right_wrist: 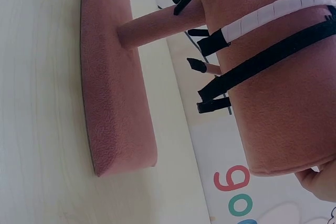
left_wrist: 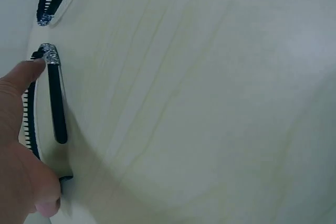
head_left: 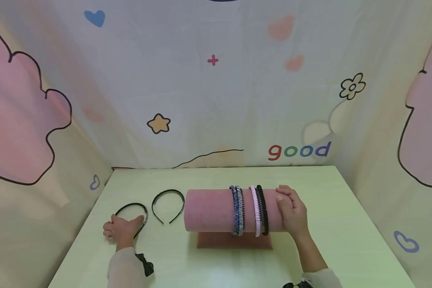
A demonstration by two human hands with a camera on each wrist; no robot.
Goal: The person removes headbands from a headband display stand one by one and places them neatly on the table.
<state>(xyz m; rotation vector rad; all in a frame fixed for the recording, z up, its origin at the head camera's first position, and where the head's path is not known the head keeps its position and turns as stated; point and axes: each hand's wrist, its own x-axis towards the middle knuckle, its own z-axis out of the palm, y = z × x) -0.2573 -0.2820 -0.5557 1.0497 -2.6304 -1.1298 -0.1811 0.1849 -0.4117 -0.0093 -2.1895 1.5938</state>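
Note:
My left hand (head_left: 121, 231) spans a black toothed headband (head_left: 131, 204) lying at the table's left, thumb on its right side and fingers at its left side. Silvery glitter shows on this headband (left_wrist: 52, 56) beside the thumb in the left wrist view. With my right hand (head_left: 293, 213) I grip the right end of a pink padded headband stand (head_left: 209, 210), a horizontal roll on a flat base (right_wrist: 113, 103). Around the roll sit a blue glitter headband (head_left: 235, 212), a silver glitter one (head_left: 240, 212), a pale pink one (head_left: 255, 212) and a black one (head_left: 264, 212).
Another black toothed headband (head_left: 168, 192) lies between my left hand and the stand, its ends toward me. The pale table (head_left: 331, 240) meets printed cloth walls (head_left: 216, 104) at the back and sides.

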